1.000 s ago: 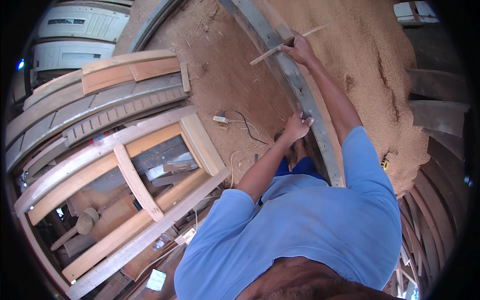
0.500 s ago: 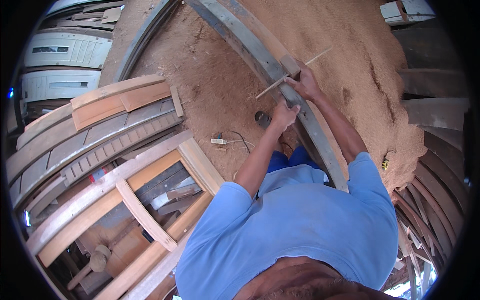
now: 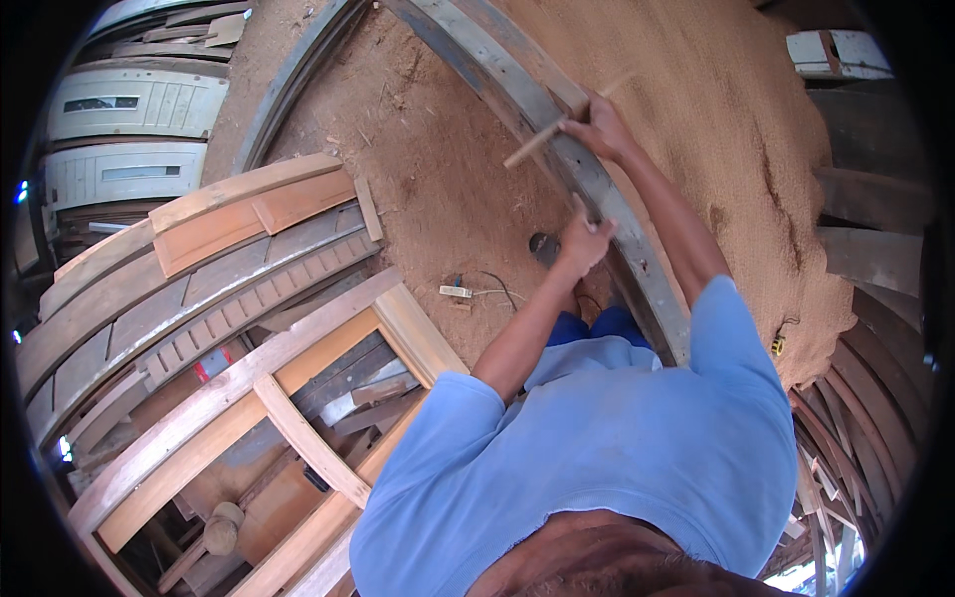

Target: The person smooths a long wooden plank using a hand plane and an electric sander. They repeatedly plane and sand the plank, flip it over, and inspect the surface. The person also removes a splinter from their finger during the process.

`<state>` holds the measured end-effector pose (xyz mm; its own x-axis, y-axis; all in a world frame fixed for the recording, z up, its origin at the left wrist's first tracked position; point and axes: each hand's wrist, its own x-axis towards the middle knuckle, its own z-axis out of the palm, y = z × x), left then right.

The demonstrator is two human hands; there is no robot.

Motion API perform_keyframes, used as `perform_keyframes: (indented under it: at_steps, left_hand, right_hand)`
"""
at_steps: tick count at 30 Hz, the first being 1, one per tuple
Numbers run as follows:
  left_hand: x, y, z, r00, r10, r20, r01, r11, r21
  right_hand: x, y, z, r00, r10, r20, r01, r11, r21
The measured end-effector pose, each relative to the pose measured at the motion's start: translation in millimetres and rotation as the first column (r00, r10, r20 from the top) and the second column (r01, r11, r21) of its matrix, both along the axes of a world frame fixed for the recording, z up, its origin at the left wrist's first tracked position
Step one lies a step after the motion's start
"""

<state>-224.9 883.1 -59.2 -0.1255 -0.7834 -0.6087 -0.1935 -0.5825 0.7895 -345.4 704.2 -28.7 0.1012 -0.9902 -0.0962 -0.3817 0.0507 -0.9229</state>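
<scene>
A long grey wooden beam (image 3: 642,269) runs from my waist away to the far side. Across its top lies a marking gauge (image 3: 533,143), a thin wooden stem with a block on it. My right hand (image 3: 605,131) is closed around the gauge's block at the beam's right edge; the fingers mostly hide the block. Nearer to me, my left hand (image 3: 585,247) grips the beam's left edge, thumb on top and forefinger along the side. The left hand is slightly blurred.
At left lies a wooden frame (image 3: 298,438) with a wooden mallet (image 3: 223,529) below it, beside stacked panels (image 3: 214,229). A white power strip (image 3: 456,292) with a cord sits on the floor. A yellow tape measure (image 3: 778,345) rests on the brown heap (image 3: 736,199) at right.
My right hand has moved farther away along the beam with the marking gauge. The left hand is now farther from it, nearer my body on the beam. The view has shifted slightly.
</scene>
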Motion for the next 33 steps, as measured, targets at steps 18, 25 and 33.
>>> perform_keyframes:
  at_steps: [18,25,33]
  left_hand:
    - [32,-61,4,0.945,-0.198,0.259,0.232,0.967,-0.106]
    - [35,-75,25,0.868,-0.316,0.384,0.345,0.938,-0.009]
    - [60,-126,8,0.989,-0.09,0.116,0.102,0.99,-0.097]
  right_hand:
    - [67,-108,-4,0.998,-0.051,0.034,0.054,0.992,-0.118]
    - [65,-109,28,0.999,-0.038,-0.009,0.039,0.996,0.077]
    - [50,-111,16,1.0,-0.002,0.027,0.002,1.0,0.01]
